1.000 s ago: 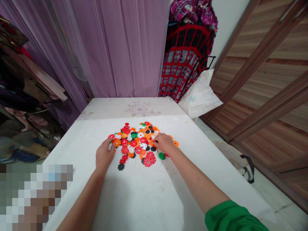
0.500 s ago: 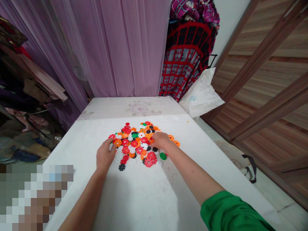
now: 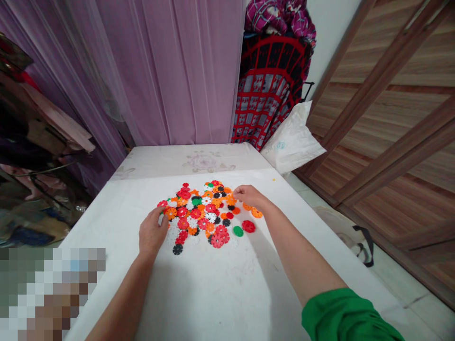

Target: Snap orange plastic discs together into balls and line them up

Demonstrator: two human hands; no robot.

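A spread pile of notched, flower-shaped plastic discs [image 3: 195, 213] in red, orange, white, black and green lies on the white table. My left hand [image 3: 152, 229] rests at the pile's left edge, its thumb apart from the curved fingers, touching or very near a few discs there. Over the right edge is my right hand [image 3: 249, 195], fingers drawn together beside orange discs; what may be between the fingertips is hidden. Nearer me, a green disc [image 3: 238, 231] and a red disc [image 3: 248, 226] lie side by side, apart from the pile.
The table [image 3: 213, 293] has a flowered cover strip at its far end, against a purple curtain [image 3: 177, 71]. A white bag [image 3: 293, 139] stands beyond the far right corner. Wooden doors [image 3: 391, 118] are at right, hanging clothes [image 3: 46, 113] at left.
My right hand has shifted from within the pile up and right to its edge, uncovering red, orange and black discs. My left hand stays at the left edge.
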